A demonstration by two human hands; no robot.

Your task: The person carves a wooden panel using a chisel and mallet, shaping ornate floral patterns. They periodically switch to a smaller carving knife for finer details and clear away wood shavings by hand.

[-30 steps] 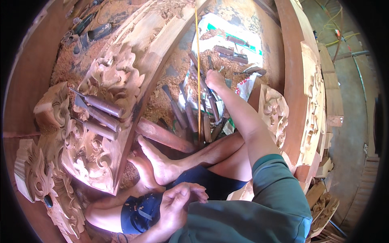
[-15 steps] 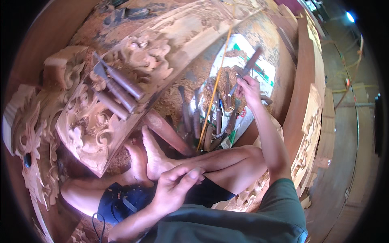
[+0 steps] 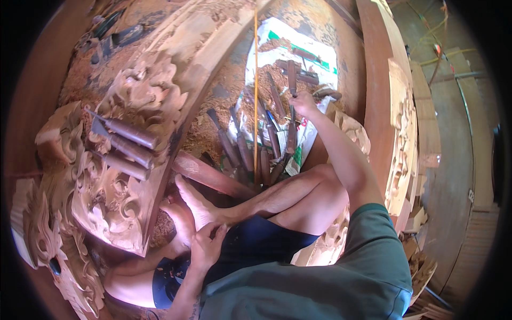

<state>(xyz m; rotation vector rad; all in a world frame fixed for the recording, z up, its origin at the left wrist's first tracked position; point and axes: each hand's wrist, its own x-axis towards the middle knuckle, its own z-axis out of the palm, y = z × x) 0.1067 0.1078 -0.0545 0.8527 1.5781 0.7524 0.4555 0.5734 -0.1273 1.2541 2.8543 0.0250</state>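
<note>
My right hand (image 3: pixel 304 104) is closed round a wood chisel (image 3: pixel 292 74) with a dark wooden handle, held nearly upright over the tools on the white sheet (image 3: pixel 256 50). Its handle points away from me. Several more chisels (image 3: pixel 245 146) lie below and left of that hand, handles toward my crossed legs. Close to my bare foot, my left hand (image 3: pixel 207 246) rests above my lap with loosely curled fingers; nothing shows in it. Three chisels (image 3: pixel 130 144) with brown handles lie side by side on a carved wooden panel (image 3: pixel 106 202) to the left.
A reddish wooden bar (image 3: pixel 213 176) lies beyond my feet. A yellow cord (image 3: pixel 256 96) runs across the view in front of the tools. Wood shavings (image 3: pixel 205 112) cover the ground. Carved boards (image 3: pixel 400 128) stand along the right, and further carved pieces (image 3: pixel 50 218) are at the far left.
The view has shifted. The chisel in my right hand has swung from a slant to nearly upright. My left hand has moved lower left, nearer my foot, with its fingers still curled.
</note>
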